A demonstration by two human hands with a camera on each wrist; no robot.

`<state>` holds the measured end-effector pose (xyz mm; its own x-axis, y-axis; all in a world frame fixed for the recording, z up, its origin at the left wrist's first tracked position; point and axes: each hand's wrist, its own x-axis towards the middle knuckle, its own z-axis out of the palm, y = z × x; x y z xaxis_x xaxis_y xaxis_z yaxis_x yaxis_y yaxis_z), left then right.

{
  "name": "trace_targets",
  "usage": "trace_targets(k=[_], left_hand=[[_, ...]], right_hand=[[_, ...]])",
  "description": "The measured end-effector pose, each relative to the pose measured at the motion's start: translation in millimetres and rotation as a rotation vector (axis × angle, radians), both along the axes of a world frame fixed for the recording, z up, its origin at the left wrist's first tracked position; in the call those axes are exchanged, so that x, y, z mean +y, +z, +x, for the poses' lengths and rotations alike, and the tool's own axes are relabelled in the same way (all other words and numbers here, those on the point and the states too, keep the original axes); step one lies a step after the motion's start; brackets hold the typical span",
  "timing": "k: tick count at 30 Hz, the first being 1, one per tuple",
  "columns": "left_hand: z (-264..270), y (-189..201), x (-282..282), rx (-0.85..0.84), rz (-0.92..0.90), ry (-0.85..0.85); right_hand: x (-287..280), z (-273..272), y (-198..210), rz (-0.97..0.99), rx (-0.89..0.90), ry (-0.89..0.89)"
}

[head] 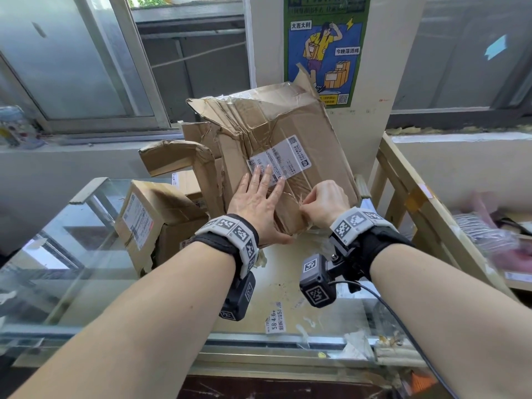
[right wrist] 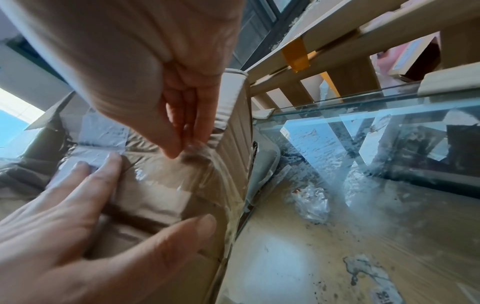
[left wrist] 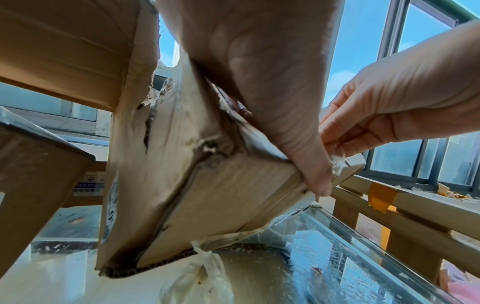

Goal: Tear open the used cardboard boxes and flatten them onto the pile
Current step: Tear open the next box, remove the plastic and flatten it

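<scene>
A crumpled brown cardboard box with a white shipping label stands tilted on the glass counter. My left hand lies flat on its front face, fingers straight over the label's lower edge, thumb along the bottom corner. My right hand pinches a strip of clear tape on the box's lower right part. In the left wrist view the thumb presses the box corner beside the right hand. The right wrist view shows the left hand's fingers on the taped face.
A second labelled box sits at the left, with torn cardboard pieces behind it. A wooden frame stands close on the right. Scraps of clear tape and a loose label lie on the counter. A wall pillar rises behind.
</scene>
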<state>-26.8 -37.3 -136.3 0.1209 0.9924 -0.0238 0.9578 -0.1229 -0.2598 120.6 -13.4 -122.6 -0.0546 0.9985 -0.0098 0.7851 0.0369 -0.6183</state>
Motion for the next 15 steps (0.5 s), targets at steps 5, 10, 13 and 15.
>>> trace_targets(k=[5, 10, 13, 15], left_hand=[[-3.0, -2.2, -1.8, 0.033, -0.015, -0.031], [-1.7, -0.1, -2.3, 0.028, -0.041, -0.032], [-1.4, 1.9, -4.1, 0.012, -0.042, -0.032], [-0.1, 1.5, -5.6, 0.010, -0.043, -0.032]], right_hand=[[-5.7, 11.0, 1.4, -0.038, 0.132, 0.083], [-6.1, 9.2, 5.8, -0.053, 0.198, 0.024], [-4.8, 9.2, 12.6, -0.068, 0.256, -0.053], [-4.9, 5.7, 14.3, -0.150, 0.244, -0.078]])
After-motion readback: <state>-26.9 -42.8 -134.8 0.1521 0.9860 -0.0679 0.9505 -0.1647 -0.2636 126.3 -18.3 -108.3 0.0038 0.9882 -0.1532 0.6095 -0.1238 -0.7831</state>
